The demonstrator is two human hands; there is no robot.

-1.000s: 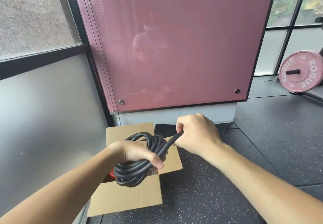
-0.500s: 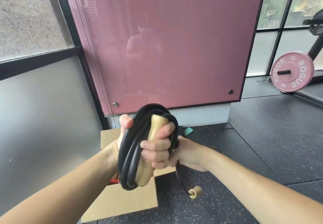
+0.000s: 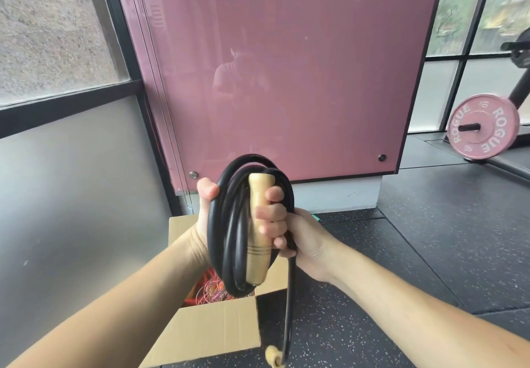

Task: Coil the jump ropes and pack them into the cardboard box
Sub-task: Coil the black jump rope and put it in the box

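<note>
Left hand [image 3: 202, 224] clasps upright black rope coil [image 3: 226, 238] with wooden handle [image 3: 259, 264], right hand [image 3: 311, 241] grips hanging tail [image 3: 289, 304], cardboard box [image 3: 206, 330] beneath

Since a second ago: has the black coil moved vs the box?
Yes, upward: the black coil lay low across the cardboard box opening; now its top overlaps the pink panel.

I see the left hand [image 3: 202, 224] gripping the coiled black jump rope [image 3: 226, 238] and one wooden handle [image 3: 258, 241], held upright above the open cardboard box [image 3: 212, 330]. The right hand [image 3: 309, 241] holds the loose end, which hangs down to the second handle [image 3: 272, 357]. Thin orange and pink ropes [image 3: 206, 290] lie in the box.
</note>
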